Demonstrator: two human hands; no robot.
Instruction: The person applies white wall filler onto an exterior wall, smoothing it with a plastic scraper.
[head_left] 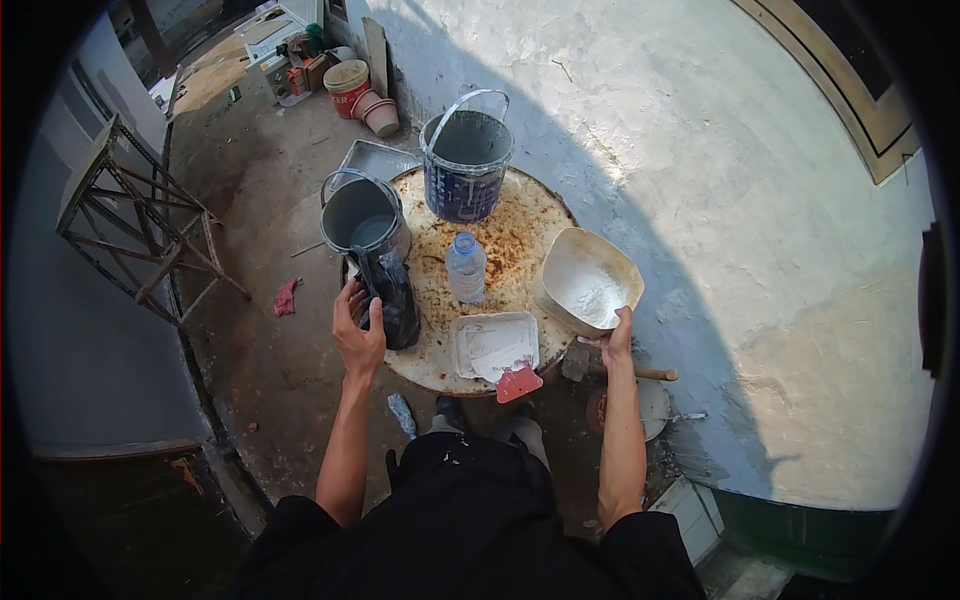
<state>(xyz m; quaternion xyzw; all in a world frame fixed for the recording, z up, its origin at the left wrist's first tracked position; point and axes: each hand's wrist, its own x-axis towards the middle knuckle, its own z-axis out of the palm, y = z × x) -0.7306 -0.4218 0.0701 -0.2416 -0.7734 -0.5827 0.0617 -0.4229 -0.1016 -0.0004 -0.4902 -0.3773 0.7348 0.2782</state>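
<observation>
My left hand [360, 325] has its fingers apart beside a black plastic bag [397, 305], which leans by a grey bucket [362, 215]. On the right, my right hand [616, 338] grips the near rim of a cream tub [590, 280] with white powder inside; the tub is tilted. Between the hands, a clear bottle with a blue cap [466, 268] stands upright on the rusty round table [430, 370]. A white tray [470, 348] holds white paste, and a red scraper [519, 384] lies on its near right corner.
A blue paint bucket [467, 165] stands at the table's far side, near the wall [680, 150]. A rusty metal stand [150, 215] is on the left. A red bucket [347, 90] and stacked pots [377, 113] sit farther back. My feet are below the table's near edge.
</observation>
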